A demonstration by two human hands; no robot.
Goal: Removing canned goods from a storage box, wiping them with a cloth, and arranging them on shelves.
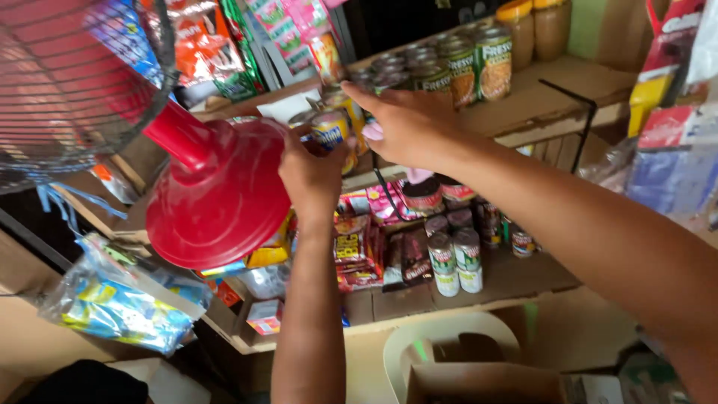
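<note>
Gripping a small can (330, 129) with a yellow and blue label, left hand (310, 173) has its fingers wrapped round it from below, at the front edge of the upper wooden shelf (538, 105). Right hand (407, 127) comes in from above, fingers loosely spread, index stretched toward the can top; a pink item sits under its palm (can't tell what it is, or whether it's actually clamped). Can looks lifted or tipped slightly, whether its base touches the shelf is hidden by the hand.

Step in hand, my read: placing or pulling one can at the shelf's front row, right hand steadying. Next move calls for a clear, level spot, since more cans (449, 63) with green labels stand packed just behind and two orange-lidded jars (535, 26) beyond them, so clearance is tight.

Around it: red fan base (221, 194) close on the left, nearly touching the left wrist, wire fan guard (67, 82) above it. Lower shelf holds small tins (456, 258) and snack packets (355, 251). Bagged goods (120, 299) hang bottom left
</note>
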